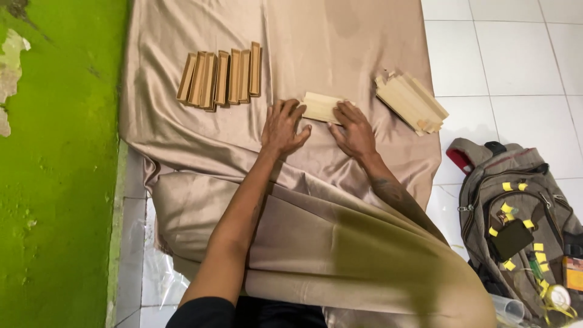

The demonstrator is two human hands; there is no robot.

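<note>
A green wall [54,182] stands at the left. Far left on the tan cloth [340,48] sits a row of wooden blocks [221,77]. The left hand [282,129] and right hand [353,130], fingers spread, seemingly press a pale wooden piece [320,107] between them. Right lie stacked slats [411,102] and a backpack [516,225].

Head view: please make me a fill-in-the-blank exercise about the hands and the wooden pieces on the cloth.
1. The left hand and right hand both touch one small ____ piece.
2. The pieces lie on a shiny ____ cloth.
3. The row of pieces standing on edge is on the ____ side of the hands.
4. A backpack lies on the white ____ floor.

Missing words: wooden; beige; left; tiled
</note>
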